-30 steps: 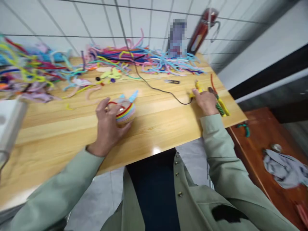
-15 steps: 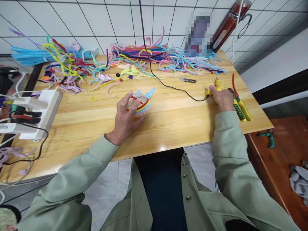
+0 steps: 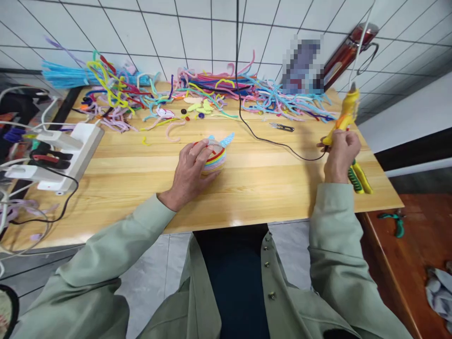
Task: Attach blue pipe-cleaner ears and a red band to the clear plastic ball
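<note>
My left hand (image 3: 189, 172) rests closed over a small rainbow-striped craft piece (image 3: 216, 153) with a light blue horn, on the wooden table (image 3: 247, 183). My right hand (image 3: 339, 153) grips the handle of a yellow glue gun (image 3: 344, 115), lifted off the table with its nozzle pointing up. A black cord (image 3: 268, 139) runs from the gun across the table and up the tiled wall. Green and yellow pliers (image 3: 358, 176) lie just beside my right wrist.
Heaps of coloured pipe cleaners (image 3: 197, 94) cover the table's far edge. Small snips (image 3: 280, 126) lie near the middle right. A white power strip (image 3: 67, 150) with plugs sits at the left. A red cylinder (image 3: 348, 52) leans on the wall. A lower brown table (image 3: 416, 245) holds teal pliers (image 3: 395, 221).
My right hand has picked the glue gun up from the table and raised it upright. My left hand stays on the rainbow piece. The view has shifted left and steadied.
</note>
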Demonstrator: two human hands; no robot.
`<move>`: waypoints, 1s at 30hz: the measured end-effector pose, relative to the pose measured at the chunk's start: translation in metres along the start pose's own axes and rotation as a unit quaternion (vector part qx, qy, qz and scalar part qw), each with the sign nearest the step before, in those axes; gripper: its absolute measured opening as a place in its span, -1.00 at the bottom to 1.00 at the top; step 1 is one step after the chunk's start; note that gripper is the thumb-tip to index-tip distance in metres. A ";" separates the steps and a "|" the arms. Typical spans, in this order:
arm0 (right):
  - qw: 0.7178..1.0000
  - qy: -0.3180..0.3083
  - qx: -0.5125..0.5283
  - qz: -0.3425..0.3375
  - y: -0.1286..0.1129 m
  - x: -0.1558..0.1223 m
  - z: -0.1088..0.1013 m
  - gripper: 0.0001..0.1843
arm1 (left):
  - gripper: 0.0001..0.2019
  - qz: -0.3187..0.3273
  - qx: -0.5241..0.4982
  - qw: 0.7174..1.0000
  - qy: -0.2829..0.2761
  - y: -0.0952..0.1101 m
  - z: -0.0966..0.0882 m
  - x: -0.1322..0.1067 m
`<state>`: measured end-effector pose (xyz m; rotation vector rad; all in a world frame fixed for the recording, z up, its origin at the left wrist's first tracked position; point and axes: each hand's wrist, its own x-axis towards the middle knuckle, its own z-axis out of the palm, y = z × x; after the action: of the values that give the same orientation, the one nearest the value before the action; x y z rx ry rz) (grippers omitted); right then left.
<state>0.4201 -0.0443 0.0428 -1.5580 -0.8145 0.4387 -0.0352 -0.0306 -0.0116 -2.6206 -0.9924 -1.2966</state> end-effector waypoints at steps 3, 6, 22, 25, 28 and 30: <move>0.996 -0.048 0.078 -0.021 -0.024 -0.020 0.014 -0.70 | -0.21 -0.006 -0.006 1.000 -0.023 -0.004 0.000 -0.001; 0.960 -0.260 0.089 0.044 -0.051 -0.045 0.033 -0.72 | -0.20 -0.011 -0.012 0.999 -0.036 -0.006 0.000 -0.002; 0.814 -0.555 0.122 0.119 -0.068 -0.084 0.097 -0.60 | -0.29 -0.037 -0.027 0.996 -0.074 -0.002 -0.016 0.001; 0.813 -0.556 0.119 0.126 -0.064 -0.088 0.100 -0.64 | -0.34 -0.027 -0.015 0.997 -0.064 -0.001 -0.019 0.002; 0.819 -0.547 0.124 0.123 -0.063 -0.091 0.101 -0.69 | -0.36 -0.023 0.009 0.997 -0.068 0.000 -0.020 0.003; 0.819 -0.548 0.127 0.117 -0.062 -0.091 0.100 -0.69 | -0.34 -0.020 0.013 0.997 -0.067 0.000 -0.021 0.003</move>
<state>0.2735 -0.0400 0.0703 -1.0566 -1.3408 1.6483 -0.0484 -0.0352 0.0039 -2.7118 -1.0780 -1.1211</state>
